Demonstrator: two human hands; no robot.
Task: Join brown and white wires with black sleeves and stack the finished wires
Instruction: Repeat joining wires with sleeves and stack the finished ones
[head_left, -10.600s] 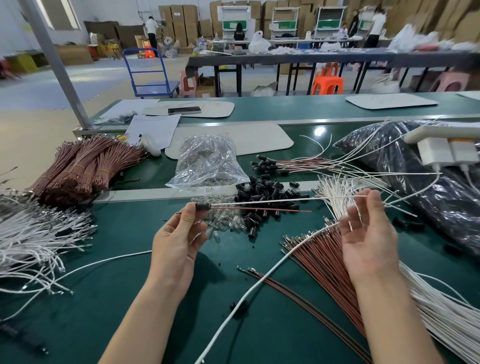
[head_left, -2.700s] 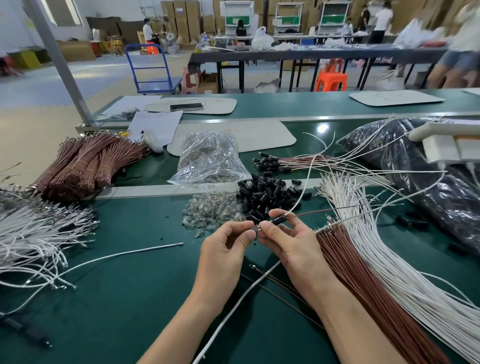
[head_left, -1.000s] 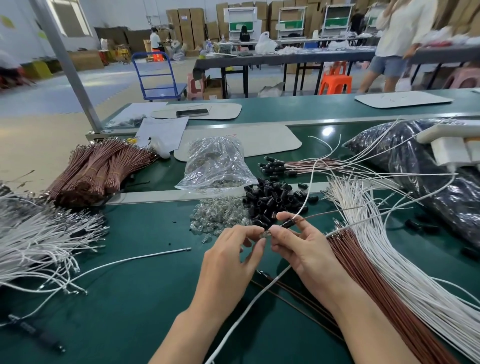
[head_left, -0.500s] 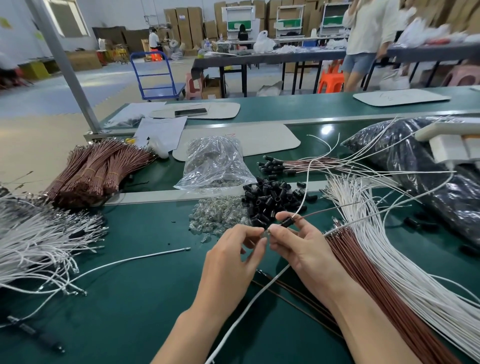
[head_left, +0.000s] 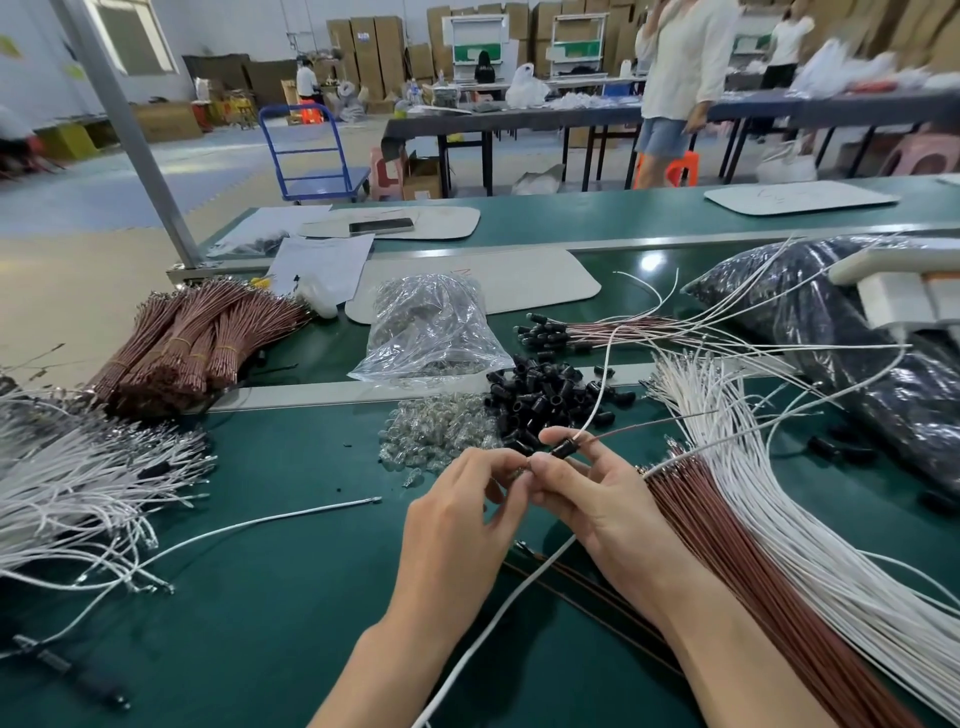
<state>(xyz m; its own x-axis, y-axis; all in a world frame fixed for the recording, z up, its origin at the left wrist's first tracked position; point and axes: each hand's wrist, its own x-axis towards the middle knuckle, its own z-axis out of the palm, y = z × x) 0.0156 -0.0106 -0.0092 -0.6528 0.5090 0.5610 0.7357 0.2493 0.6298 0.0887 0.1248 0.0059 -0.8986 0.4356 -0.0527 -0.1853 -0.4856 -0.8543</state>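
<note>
1. While right hand (head_left: 597, 499) pinches the sleeve (head_left: 563, 448), white wire (head_left: 600, 387) and brown wire (head_left: 644, 427) running out its far end, left hand (head_left: 457, 519) pinches a small part (head_left: 521, 469) at its mouth, too small to name
2. Risk: a skewed push may make the ends miss or buckle
3. Risk: if the grip slips, sleeve may drop among loose sleeves (head_left: 540, 400)
4. Stack (head_left: 550, 332) lies beyond; trailing wires may snag it
</note>
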